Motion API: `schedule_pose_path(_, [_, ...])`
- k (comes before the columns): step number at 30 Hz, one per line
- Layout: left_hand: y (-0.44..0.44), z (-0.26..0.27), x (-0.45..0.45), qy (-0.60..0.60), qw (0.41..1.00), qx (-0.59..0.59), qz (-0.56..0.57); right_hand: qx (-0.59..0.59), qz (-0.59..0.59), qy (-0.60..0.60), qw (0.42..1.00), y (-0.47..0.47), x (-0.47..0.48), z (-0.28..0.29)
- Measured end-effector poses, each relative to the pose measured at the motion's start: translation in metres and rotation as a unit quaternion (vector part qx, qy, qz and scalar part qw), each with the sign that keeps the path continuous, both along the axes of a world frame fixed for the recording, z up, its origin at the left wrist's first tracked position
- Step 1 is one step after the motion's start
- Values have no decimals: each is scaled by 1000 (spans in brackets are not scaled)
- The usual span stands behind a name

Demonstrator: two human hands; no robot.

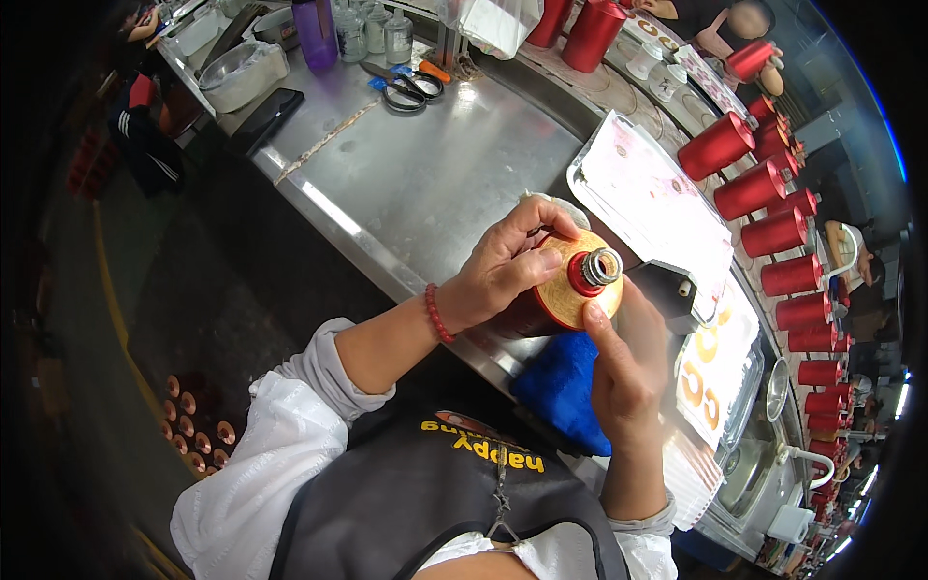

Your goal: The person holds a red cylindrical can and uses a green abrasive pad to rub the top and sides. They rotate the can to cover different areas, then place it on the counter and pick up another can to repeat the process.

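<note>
Between my two hands I hold a red bottle (520,313) over the bench edge, its open threaded neck (602,267) facing up toward me. A gold ring-shaped label (568,293) covers the shoulder around the neck. My left hand (500,268) grips the far left side, thumb and fingertips on the gold label. My right hand (629,355) supports the right side, its thumb pressed at the label's near rim. Just below the bottle, a blue cloth (565,395) lies at the bench edge.
Scissors (407,90), a purple bottle (315,32) and clear bottles (398,36) stand at the back of the steel bench (435,167). A white tray (638,174) and sheets of gold labels (707,384) lie right. Red bottles (750,190) line a conveyor; a sink (750,471) is lower right.
</note>
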State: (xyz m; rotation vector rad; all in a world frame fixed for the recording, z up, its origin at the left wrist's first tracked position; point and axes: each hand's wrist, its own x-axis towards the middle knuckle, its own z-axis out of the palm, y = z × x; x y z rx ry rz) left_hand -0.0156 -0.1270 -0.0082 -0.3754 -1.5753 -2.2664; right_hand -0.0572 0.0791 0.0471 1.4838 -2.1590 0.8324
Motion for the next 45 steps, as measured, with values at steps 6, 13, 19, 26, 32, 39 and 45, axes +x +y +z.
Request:
schedule_pose_path(6, [-5,-4,2,12,998,-48,30,40,29,-10,999,16,-15,5])
schedule_pose_path(13, [9,-13,6,36,993,-99,57,59,126,147,979,-9,-32,57])
schedule_pose_path(19, [1,-12,6,19,993,-114,28,52,199,-19,978,12,-28,46])
schedule_pose_path(26, [12,2,15,-9,985,-158,76,-135,-87,-378,912,5,-32,8])
schedule_pose_path(32, [14,1,8,-14,999,-42,-3,-128,-34,-335,933,-6,-46,14])
schedule_pose_path(39, [6,3,8,-36,997,-36,-62,-99,-152,-300,937,-13,-63,12])
schedule_pose_path(45, [-2,-1,16,-70,993,-98,-17,-148,-113,-320,929,-13,-59,13])
